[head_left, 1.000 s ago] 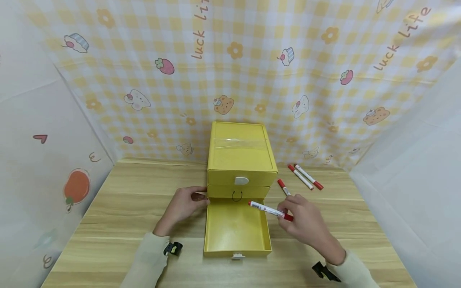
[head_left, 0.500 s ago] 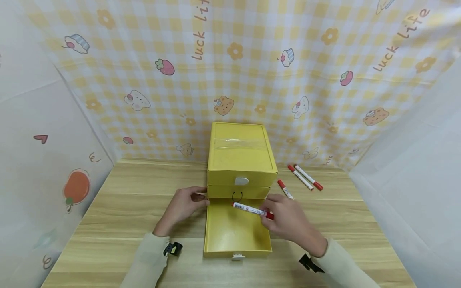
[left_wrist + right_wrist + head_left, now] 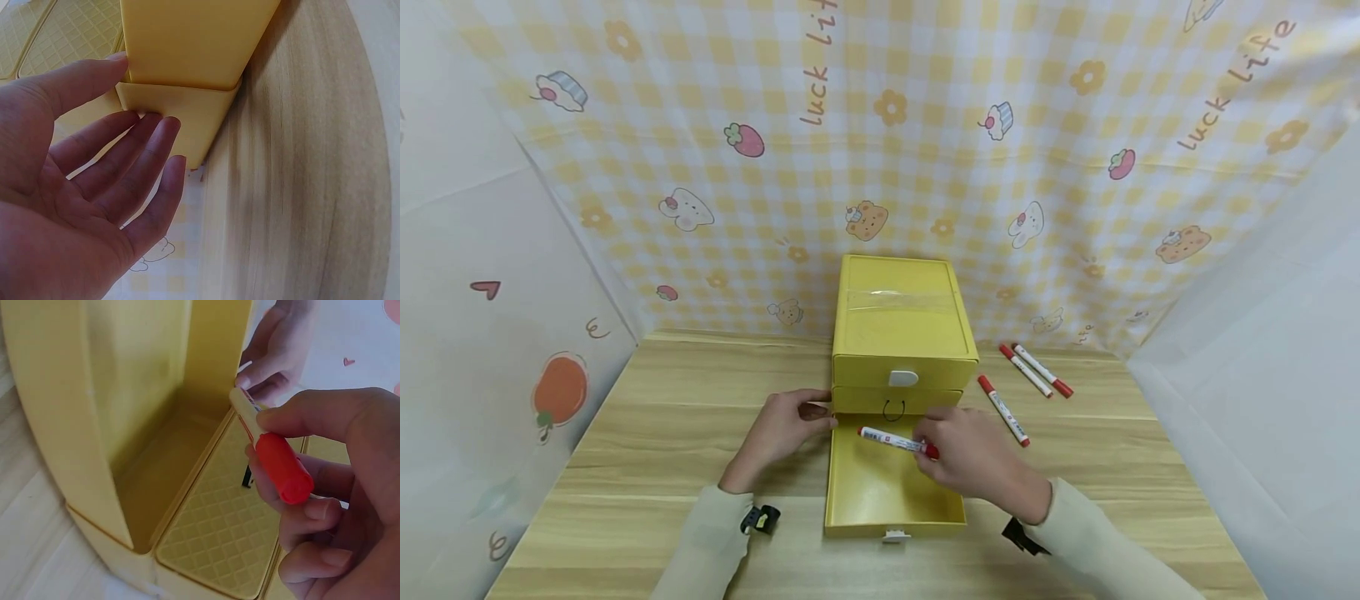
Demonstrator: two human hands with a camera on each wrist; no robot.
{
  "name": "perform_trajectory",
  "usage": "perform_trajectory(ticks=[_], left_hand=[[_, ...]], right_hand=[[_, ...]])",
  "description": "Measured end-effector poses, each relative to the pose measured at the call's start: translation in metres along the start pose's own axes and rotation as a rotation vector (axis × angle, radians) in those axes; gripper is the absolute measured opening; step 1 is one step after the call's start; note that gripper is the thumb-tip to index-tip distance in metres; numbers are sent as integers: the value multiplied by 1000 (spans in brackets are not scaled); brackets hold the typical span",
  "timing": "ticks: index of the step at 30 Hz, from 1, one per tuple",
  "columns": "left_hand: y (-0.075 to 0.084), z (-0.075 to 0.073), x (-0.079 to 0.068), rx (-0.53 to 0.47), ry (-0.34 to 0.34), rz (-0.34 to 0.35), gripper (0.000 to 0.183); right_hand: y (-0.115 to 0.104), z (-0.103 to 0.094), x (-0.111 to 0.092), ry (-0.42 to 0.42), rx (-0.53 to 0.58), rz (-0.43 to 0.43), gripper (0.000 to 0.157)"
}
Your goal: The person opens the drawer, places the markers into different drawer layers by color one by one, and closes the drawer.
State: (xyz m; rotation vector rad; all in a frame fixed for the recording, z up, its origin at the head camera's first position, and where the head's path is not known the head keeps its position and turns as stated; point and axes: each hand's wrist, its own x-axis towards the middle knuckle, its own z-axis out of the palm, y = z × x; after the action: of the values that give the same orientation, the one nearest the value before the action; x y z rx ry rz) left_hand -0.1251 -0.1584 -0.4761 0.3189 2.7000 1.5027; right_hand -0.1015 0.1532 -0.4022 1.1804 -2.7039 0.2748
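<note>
Right hand (image 3: 972,450) pinches a red-capped marker (image 3: 889,439), pulled-out drawer (image 3: 883,492) beneath it; left hand (image 3: 781,427), loosely spread and empty, touches the yellow cabinet (image 3: 898,329) beside it

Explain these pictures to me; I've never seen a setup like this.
There's no machine here, just a person's bare hands: the left hand and the right hand. The widest picture looks down from a camera on the head; the two close-ups come from cameras on the wrists. On the wooden table stands a yellow box with its bottom drawer pulled out. Three red-and-white markers lie right of it. The right hand holds a fourth marker over the drawer; the left rests against the box's left side.
</note>
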Motion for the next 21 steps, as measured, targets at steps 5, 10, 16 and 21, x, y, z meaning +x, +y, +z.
perform_trajectory(ticks=[5, 10, 16, 21], left_hand=[[-2, 0, 1, 9, 1, 22, 42], [-3, 0, 0, 10, 0, 24, 43], [-2, 0, 0, 14, 1, 14, 42], [-1, 0, 0, 4, -1, 14, 42]], right_hand=[[-5, 1, 9, -55, 6, -27, 7], [-8, 5, 18, -84, -29, -60, 7], [-13, 11, 27, -138, -70, -79, 17], [-17, 16, 33, -200, -77, -69, 29]])
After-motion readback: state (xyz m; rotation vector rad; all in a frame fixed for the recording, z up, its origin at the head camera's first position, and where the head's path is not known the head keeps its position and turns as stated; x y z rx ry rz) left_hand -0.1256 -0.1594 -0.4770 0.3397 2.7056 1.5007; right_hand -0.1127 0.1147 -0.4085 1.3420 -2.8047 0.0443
